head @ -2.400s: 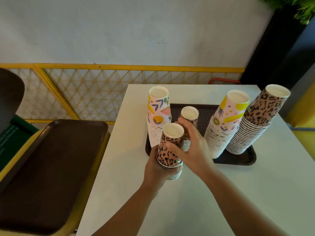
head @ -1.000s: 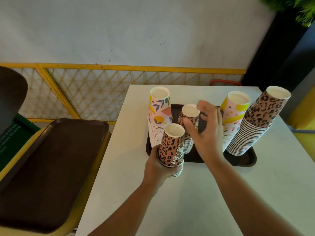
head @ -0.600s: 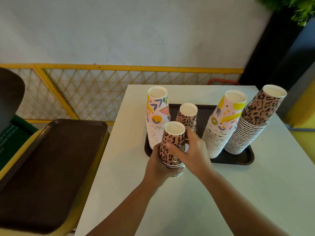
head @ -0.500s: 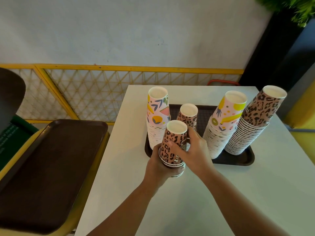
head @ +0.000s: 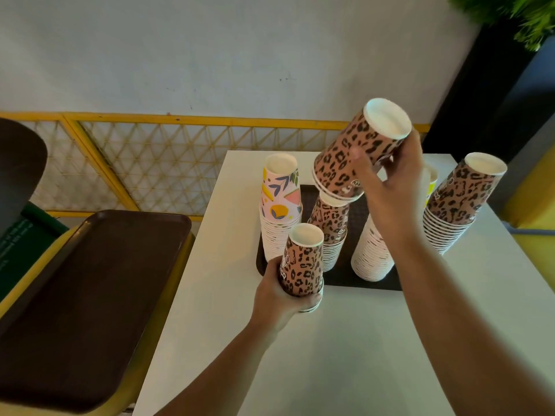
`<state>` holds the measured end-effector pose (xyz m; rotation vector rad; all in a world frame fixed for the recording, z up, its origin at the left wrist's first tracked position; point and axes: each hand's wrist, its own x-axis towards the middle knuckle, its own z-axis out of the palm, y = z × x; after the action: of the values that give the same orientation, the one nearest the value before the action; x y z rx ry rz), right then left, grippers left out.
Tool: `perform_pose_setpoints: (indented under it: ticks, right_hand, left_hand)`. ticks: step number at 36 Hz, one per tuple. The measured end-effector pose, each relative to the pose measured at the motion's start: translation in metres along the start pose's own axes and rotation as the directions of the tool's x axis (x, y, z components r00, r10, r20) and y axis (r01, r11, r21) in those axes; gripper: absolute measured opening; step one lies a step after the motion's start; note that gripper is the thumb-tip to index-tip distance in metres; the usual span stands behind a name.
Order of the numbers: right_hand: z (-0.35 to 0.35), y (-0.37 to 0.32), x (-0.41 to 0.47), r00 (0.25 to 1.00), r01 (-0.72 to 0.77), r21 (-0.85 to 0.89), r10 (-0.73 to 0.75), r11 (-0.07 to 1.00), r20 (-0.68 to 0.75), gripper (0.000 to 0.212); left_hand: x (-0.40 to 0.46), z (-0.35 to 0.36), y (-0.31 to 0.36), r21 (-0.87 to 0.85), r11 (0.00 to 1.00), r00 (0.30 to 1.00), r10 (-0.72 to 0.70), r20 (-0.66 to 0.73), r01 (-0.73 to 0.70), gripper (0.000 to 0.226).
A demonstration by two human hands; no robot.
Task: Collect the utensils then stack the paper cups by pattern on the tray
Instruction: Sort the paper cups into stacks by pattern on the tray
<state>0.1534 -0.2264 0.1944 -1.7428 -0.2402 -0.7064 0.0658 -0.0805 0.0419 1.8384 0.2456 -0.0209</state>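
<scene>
My left hand (head: pixel 279 298) grips a short stack of upside-down leopard-print cups (head: pixel 303 262) standing on the white table (head: pixel 345 355) just in front of the dark tray (head: pixel 360 280). My right hand (head: pixel 390 181) holds a few nested leopard cups (head: pixel 354 157), tilted, in the air above the leopard stack (head: pixel 330 229) in the tray's middle. On the tray also stand a floral stack (head: pixel 280 205) at left, a second floral stack (head: pixel 371 253) partly hidden by my right arm, and a tall leopard stack (head: pixel 456 202) at right.
A second dark tray (head: pixel 90 295) lies on a yellow stand left of the table. A yellow lattice fence (head: pixel 150 163) runs behind. A black post (head: pixel 480 100) with a green plant (head: pixel 516 16) above it stands at the back right.
My right hand has lifted a few leopard cups off the stack in my left hand and raised them up and to the right, over the tray. My left hand stays on its stack.
</scene>
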Motion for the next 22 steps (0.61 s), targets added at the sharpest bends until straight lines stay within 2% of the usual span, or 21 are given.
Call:
perform_pose_setpoints:
  ticks: [7,12,15,18,22]
  right_hand:
    - [0.013,0.032,-0.002,0.999,-0.034,-0.205,0.038,0.978,0.015,0.073]
    - [0.018,0.051,-0.018,0.989,-0.080,-0.309,0.113,0.948,0.091,0.066]
    - [0.019,0.056,-0.027,0.974,-0.098,-0.363,0.164,0.927,0.156,0.075]
    - [0.017,0.050,-0.039,0.992,-0.057,-0.369,0.093,0.928,0.081,0.082]
    - [0.015,0.041,-0.065,0.996,0.076,-0.280,-0.058,0.957,0.075,0.069]
  left_hand:
    - [0.000,-0.001,0.002,0.009,1.000,1.000,0.004,-0.007,-0.004,0.089]
    - [0.001,-0.002,0.000,0.020,1.000,1.000,0.010,-0.008,-0.010,0.081]
    - [0.000,-0.001,0.002,0.018,1.000,1.000,0.006,-0.011,-0.006,0.079]
    - [0.001,-0.001,0.003,0.008,1.000,1.000,0.007,-0.016,-0.007,0.081]
    - [0.001,-0.001,0.004,-0.022,1.000,1.000,0.008,-0.020,-0.008,0.081]
